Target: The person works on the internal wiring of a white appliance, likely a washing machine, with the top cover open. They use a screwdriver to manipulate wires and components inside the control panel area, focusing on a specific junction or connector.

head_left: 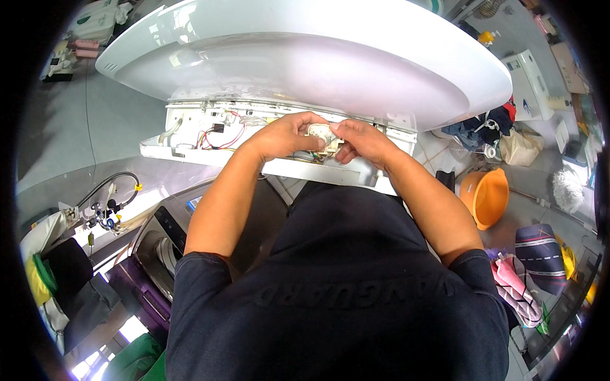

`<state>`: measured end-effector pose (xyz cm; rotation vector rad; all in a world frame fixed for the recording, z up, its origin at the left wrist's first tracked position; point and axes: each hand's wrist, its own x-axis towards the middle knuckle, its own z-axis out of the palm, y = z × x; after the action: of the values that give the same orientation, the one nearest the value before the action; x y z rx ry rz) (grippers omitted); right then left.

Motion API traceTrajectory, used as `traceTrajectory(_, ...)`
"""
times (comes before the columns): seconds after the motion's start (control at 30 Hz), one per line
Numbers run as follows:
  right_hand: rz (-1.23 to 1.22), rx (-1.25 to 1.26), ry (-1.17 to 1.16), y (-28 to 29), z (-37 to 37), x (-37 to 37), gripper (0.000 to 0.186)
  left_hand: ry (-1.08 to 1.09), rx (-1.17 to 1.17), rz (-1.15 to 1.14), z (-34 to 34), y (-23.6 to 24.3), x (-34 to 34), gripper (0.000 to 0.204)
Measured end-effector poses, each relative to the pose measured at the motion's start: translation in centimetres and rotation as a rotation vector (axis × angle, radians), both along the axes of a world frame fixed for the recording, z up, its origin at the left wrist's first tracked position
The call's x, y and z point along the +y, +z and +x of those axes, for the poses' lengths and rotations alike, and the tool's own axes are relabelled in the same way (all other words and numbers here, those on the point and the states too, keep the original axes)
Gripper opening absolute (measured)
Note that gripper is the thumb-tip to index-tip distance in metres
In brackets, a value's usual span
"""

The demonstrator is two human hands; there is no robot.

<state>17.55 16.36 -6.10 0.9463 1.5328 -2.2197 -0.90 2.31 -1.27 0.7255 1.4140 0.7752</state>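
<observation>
Between both hands is a small cream-coloured plastic part (323, 132), round on top, perhaps a timer or switch unit. My left hand (286, 136) pinches it from the left, thumb on its face. On its other side my right hand (365, 140) grips the edge with thumb and fingers. The part sits over a long, shallow white panel housing (305, 170) that lies open. Red wires (236, 138) and a black connector (218, 127) show in the housing to the left of my hands. My fingers cover some of the part's underside.
A large, glossy white curved cover (305, 57) rises just beyond the housing. To the right stand an orange basin (486, 198) and a pile of dark clothes (486, 127). A gauge set with a black hose (114, 213) is at the left, near a grey appliance (159, 238).
</observation>
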Motion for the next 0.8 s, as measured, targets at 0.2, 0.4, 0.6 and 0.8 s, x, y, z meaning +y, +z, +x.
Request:
traceTrajectory(0.2, 0.081, -0.015, -0.022, 0.7, 0.0, 0.0, 0.058, 0.189, 0.184, -0.059, -2.4, 0.6, -0.8, 0.033)
traceTrajectory(0.4, 0.108, -0.027, -0.031, 1.7, 0.1, -0.1, 0.057, 0.055, 0.748, 0.001, -4.7, 3.0, -2.9, 0.04)
traceTrajectory(0.6, 0.07, -0.014, -0.032, 1.2, 0.2, 0.0, 0.056, -0.248, 0.862, 0.083, -4.5, 2.2, -3.5, 0.055)
traceTrajectory(0.8, 0.043, -0.012, -0.062, 1.0, 0.5, -0.2, 0.056, -0.402, 1.015, -0.034, -2.9, 1.5, -1.8, 0.063)
